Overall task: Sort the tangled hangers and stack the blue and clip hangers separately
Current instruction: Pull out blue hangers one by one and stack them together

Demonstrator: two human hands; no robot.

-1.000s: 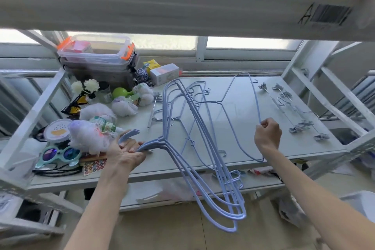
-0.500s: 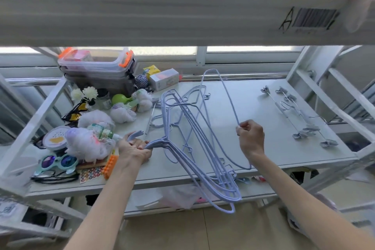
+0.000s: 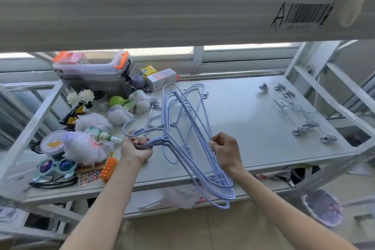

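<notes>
Several pale blue hangers (image 3: 194, 128) form one bunch that slants over the grey shelf (image 3: 253, 128), its lower ends hanging past the front edge. My left hand (image 3: 136, 148) grips their necks and hooks at the bunch's left. My right hand (image 3: 225, 148) pinches the thin wire of one blue hanger against the right side of the bunch. Metal clip hangers (image 3: 294, 111) lie together at the shelf's right end, apart from both hands.
Clutter fills the shelf's left end: a clear storage box (image 3: 91, 69) with orange latches, bath puffs (image 3: 85, 146), toy glasses (image 3: 56, 166), a small carton (image 3: 161, 79). An upper shelf beam (image 3: 182, 12) runs close overhead. A slanted frame bar (image 3: 332, 105) crosses on the right.
My right hand has carried the single blue hanger leftward from over the shelf's middle to the side of the bunch. My left hand has kept its hold on the necks.
</notes>
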